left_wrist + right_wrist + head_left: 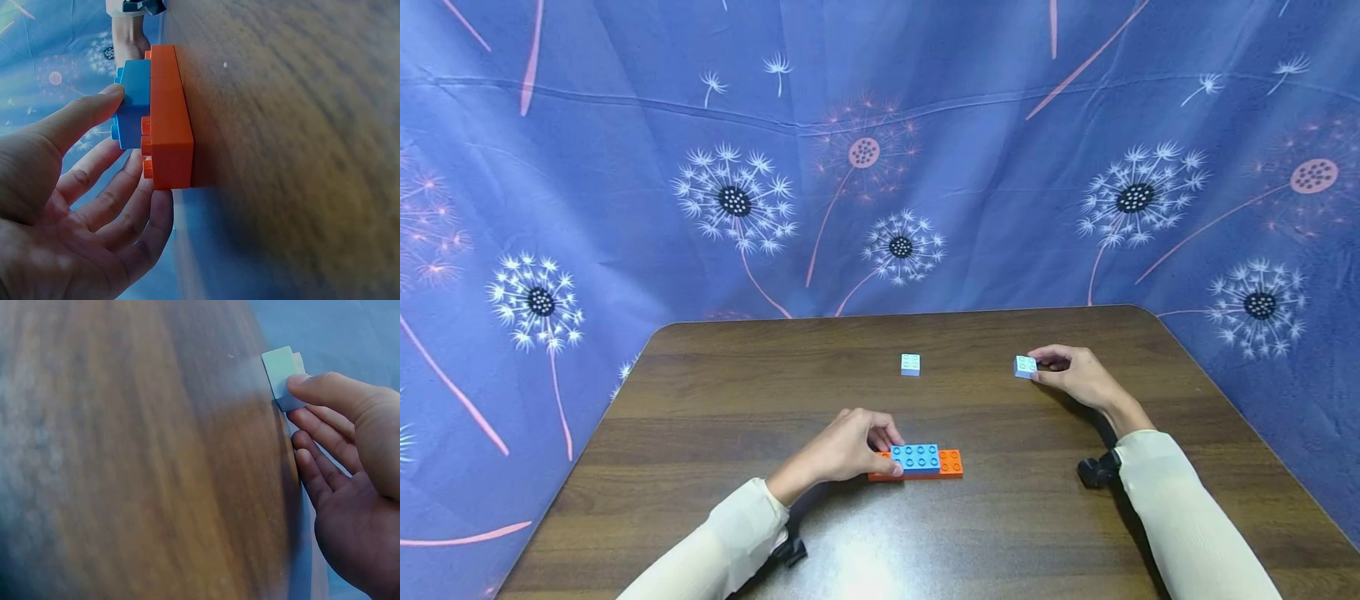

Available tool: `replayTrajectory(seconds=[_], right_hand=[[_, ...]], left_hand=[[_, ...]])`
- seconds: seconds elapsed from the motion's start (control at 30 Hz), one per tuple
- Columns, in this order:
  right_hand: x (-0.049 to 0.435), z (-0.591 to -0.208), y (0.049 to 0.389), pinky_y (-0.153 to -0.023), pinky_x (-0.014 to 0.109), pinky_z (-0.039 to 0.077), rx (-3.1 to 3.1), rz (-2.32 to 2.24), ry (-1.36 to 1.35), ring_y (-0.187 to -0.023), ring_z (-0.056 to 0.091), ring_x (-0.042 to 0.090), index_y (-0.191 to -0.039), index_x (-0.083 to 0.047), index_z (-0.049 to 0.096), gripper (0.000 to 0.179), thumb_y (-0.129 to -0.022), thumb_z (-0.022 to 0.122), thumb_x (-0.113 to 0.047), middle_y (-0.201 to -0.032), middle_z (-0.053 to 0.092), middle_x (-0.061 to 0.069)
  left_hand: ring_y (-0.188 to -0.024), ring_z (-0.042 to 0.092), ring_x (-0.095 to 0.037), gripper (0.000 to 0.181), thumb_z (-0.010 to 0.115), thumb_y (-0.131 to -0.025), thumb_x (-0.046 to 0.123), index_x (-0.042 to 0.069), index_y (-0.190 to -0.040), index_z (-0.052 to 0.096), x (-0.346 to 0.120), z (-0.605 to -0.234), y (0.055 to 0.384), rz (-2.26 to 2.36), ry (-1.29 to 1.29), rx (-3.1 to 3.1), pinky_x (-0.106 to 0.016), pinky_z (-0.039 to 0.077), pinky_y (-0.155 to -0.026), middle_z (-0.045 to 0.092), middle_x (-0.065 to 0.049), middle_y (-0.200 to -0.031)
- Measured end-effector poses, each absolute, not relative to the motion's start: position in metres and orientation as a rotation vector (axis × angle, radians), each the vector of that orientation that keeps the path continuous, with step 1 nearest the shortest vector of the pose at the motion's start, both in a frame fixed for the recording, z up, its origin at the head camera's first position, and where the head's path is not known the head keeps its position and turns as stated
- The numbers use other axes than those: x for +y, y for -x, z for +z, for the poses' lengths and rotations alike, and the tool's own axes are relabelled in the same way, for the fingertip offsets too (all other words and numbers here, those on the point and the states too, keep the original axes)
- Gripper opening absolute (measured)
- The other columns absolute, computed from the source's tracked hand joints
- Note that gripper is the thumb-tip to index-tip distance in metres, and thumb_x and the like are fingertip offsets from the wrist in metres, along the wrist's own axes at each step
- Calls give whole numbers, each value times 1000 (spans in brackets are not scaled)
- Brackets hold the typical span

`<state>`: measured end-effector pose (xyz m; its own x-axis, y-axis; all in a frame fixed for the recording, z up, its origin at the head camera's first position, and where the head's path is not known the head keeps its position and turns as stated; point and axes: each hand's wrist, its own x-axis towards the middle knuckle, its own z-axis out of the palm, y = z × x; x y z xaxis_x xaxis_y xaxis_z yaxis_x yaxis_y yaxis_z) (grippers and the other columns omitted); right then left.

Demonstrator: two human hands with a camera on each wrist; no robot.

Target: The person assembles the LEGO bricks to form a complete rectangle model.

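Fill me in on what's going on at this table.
A person's left hand grips a blue brick seated on an orange layer. Their right hand pinches a pale brick farther back, to the right. A second pale brick stands apart on the table, touched by neither hand.
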<state>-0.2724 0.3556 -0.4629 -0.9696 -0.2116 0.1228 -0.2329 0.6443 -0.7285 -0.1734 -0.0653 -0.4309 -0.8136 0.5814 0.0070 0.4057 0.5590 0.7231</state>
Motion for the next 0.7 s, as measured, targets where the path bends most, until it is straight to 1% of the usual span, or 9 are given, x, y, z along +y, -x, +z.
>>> replayTrajectory(seconds=[0.2,0.37,0.47,0.7], right_hand=[[355,-459,269,-77,15,51,-2834,1293,-359,-89,63,1,-124,1,69,38,-91,79,-15,-114,72,23],[350,-455,261,-78,14,51,-2804,1325,-404,-90,64,-2,-124,1,69,37,-91,78,-14,-114,74,23],[344,-449,254,-79,14,52,-2776,1363,-434,-90,66,-1,-124,0,70,37,-90,79,-13,-113,74,22],[329,-439,236,-79,17,55,-2743,1434,-496,-91,70,5,-122,-6,71,34,-90,80,-17,-109,75,16]], left_hand=[[-81,67,-4,24,92,-76,19,20,-93,75,-64,-432,174,1098,-821,2558,-21,54,-77,75,9,-86],[-81,68,-5,24,92,-77,19,19,-94,75,-63,-432,174,1098,-828,2552,-21,54,-77,75,8,-86],[-81,68,-5,24,92,-77,18,19,-94,75,-63,-432,174,1097,-828,2548,-19,53,-76,75,7,-86],[-80,66,-4,24,92,-76,17,18,-94,75,-64,-429,173,1093,-821,2549,-19,52,-76,75,7,-86]])
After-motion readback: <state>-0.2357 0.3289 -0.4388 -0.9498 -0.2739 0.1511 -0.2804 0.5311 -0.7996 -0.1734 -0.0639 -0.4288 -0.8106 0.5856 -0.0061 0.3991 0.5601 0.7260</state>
